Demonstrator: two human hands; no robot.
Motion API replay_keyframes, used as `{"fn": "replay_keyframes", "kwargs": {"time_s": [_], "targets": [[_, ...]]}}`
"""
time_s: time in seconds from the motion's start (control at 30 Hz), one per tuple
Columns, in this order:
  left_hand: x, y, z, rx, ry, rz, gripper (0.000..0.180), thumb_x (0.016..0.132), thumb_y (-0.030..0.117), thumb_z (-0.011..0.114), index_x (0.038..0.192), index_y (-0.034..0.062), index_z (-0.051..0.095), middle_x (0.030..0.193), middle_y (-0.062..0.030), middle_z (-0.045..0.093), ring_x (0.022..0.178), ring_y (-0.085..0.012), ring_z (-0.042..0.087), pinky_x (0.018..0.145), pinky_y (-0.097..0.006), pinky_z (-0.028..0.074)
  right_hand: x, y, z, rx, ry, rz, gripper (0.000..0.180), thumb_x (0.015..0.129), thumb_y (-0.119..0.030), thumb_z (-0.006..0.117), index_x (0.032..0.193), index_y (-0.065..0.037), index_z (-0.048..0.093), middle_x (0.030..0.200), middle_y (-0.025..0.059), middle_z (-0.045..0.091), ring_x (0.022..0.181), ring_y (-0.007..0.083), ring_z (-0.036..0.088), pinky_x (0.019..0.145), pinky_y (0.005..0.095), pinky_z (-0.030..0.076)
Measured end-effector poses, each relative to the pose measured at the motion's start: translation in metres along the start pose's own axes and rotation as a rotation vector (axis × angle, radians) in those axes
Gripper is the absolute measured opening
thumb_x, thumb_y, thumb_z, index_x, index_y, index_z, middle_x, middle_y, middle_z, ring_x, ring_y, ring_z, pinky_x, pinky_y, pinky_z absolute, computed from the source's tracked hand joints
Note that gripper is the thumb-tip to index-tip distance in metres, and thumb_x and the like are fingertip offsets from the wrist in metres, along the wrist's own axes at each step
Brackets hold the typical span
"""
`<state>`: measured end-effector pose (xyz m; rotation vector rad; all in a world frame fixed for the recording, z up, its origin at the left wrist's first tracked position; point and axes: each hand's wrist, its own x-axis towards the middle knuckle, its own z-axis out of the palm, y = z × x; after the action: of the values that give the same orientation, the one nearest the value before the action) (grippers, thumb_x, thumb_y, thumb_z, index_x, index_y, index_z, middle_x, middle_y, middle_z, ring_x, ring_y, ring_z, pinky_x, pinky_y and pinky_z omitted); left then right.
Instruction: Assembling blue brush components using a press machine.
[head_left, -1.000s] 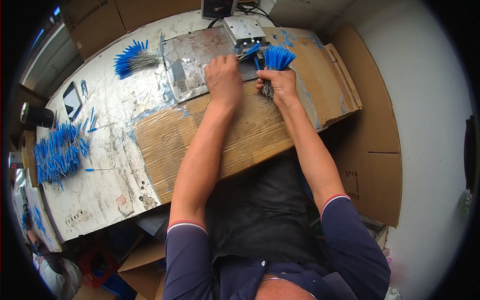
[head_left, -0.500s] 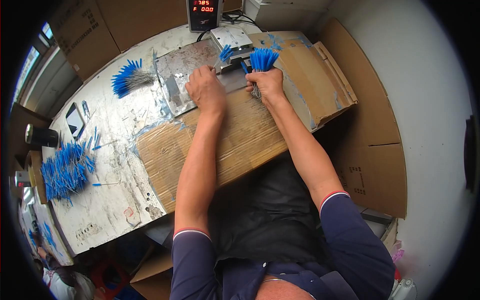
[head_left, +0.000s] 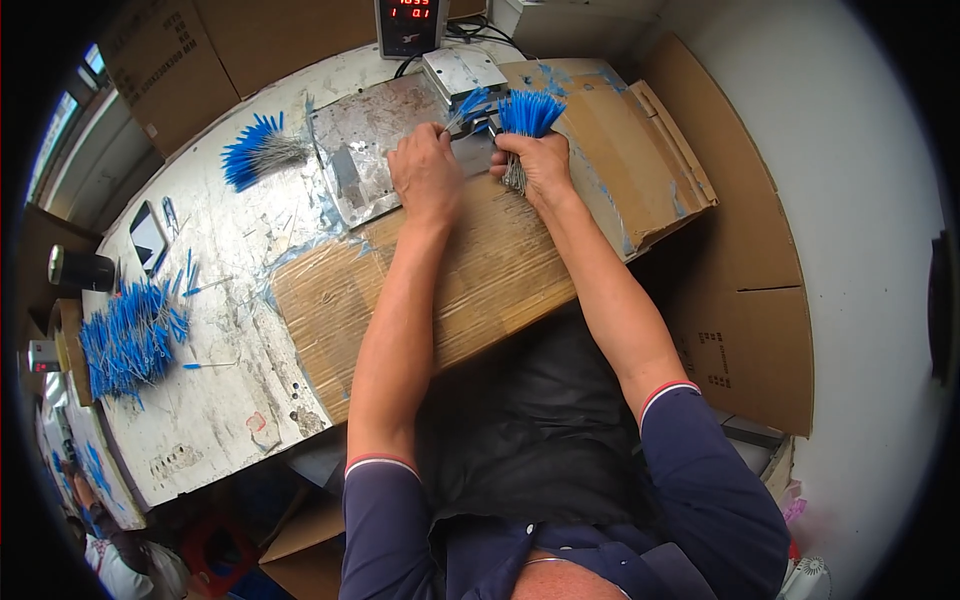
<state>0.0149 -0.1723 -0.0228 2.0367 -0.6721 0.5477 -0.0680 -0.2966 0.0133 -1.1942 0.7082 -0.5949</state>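
Observation:
My right hand (head_left: 540, 165) grips a bundle of thin blue-tipped wires (head_left: 527, 112), held upright with the blue ends fanned out at the top. My left hand (head_left: 425, 175) rests on a grey metal plate (head_left: 365, 140) and pinches a few blue-tipped wires (head_left: 470, 105) at the edge of a small grey metal machine (head_left: 460, 72). Both hands are close together at the far side of the table, over flattened brown cardboard (head_left: 480, 280).
A second fanned bundle of blue-tipped wires (head_left: 255, 150) lies at the far left of the plate. A loose heap of blue wires (head_left: 125, 335) lies at the left edge near a phone (head_left: 148, 238) and a black cylinder (head_left: 82, 268). A box with red digits (head_left: 410, 22) stands behind the machine.
Both hands have stayed at the machine. The left hand's fingers have reached toward the wires at the machine's edge; the right hand keeps its bundle upright.

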Motion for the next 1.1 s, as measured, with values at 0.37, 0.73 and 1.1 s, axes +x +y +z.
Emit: {"fn": "replay_keyframes", "kwargs": {"time_s": [0.37, 0.73, 1.1], "targets": [[0.000, 0.006, -0.005, 0.007, -0.048, -0.008, 0.010, 0.094, 0.018, 0.065, 0.097, 0.0087, 0.067, 0.085, -0.0141, 0.070, 0.082, -0.0354, 0.067, 0.073, -0.048, 0.050, -0.007, 0.000, -0.015, 0.089, -0.020, 0.072, 0.008, 0.077, 0.004, 0.074, 0.080, 0.005, 0.067, 0.071, 0.0128, 0.067, 0.055, 0.0216, 0.068, 0.048, 0.0338, 0.060], [-0.003, 0.002, 0.001, 0.172, -0.062, 0.123, 0.010, 0.093, 0.017, 0.064, 0.093, 0.0067, 0.065, 0.084, -0.0126, 0.069, 0.082, -0.0320, 0.064, 0.073, -0.044, 0.048, -0.014, -0.004, -0.019, -0.021, -0.141, 0.131, 0.010, 0.079, 0.003, 0.074, 0.082, 0.006, 0.065, 0.068, 0.0135, 0.066, 0.054, 0.0221, 0.067, 0.049, 0.0350, 0.059], [-0.003, 0.011, 0.004, -0.299, -0.005, -0.129, 0.012, 0.098, 0.019, 0.063, 0.101, 0.0069, 0.064, 0.085, -0.0132, 0.072, 0.076, -0.0332, 0.071, 0.066, -0.042, 0.053, -0.021, -0.005, -0.004, -0.112, -0.251, 0.156, 0.010, 0.079, 0.003, 0.072, 0.085, 0.004, 0.065, 0.072, 0.0130, 0.067, 0.057, 0.0230, 0.068, 0.049, 0.0346, 0.058]]}}
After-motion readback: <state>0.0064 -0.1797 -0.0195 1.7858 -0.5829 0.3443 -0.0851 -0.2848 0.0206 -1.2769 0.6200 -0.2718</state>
